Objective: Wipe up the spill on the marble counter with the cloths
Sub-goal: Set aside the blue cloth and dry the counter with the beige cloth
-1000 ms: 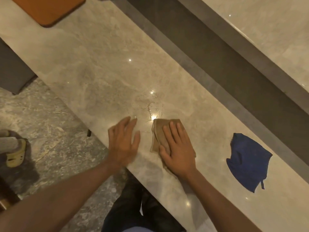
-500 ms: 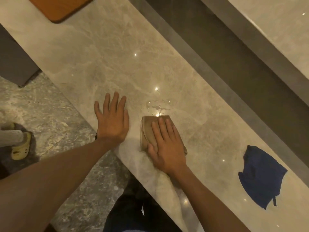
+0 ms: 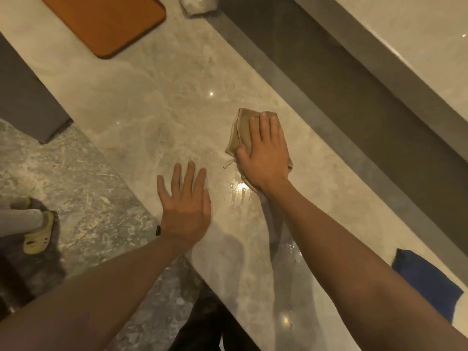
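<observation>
Head view findings are recorded from left to right. At the far left, on the mottled grey stone floor point(image 3: 76, 188), a yellow slipper point(image 3: 38, 235) worn on another person's foot is seen. At the upper left, a flat orange-brown mat with rounded corners point(image 3: 106, 21) is laid on the polished beige marble desk point(image 3: 141, 102). The left hand point(image 3: 186, 206) is placed flat on the desk close to its front edge, fingers point(image 3: 188, 178) straight and spread wide, nothing being held. Just right of that hand, a wet patch of spilled liquid point(image 3: 239, 192) is noted, glinting under a light reflection; it lies between the two hands and beside the right wrist. A further wet trace is visible nearer the body, beside the right forearm. The right hand point(image 3: 266, 158) is pressed palm-down on a folded tan cloth point(image 3: 239, 134), fingers straight and held together across its top, the thumb laid on the cloth's near edge. The cloth is lying flat on the desk, just beyond the wet patch. At the lower right, a crumpled dark blue cloth point(image 3: 428, 282) is lying on the desk, partly hidden by the right forearm and well apart from the tan cloth.
</observation>
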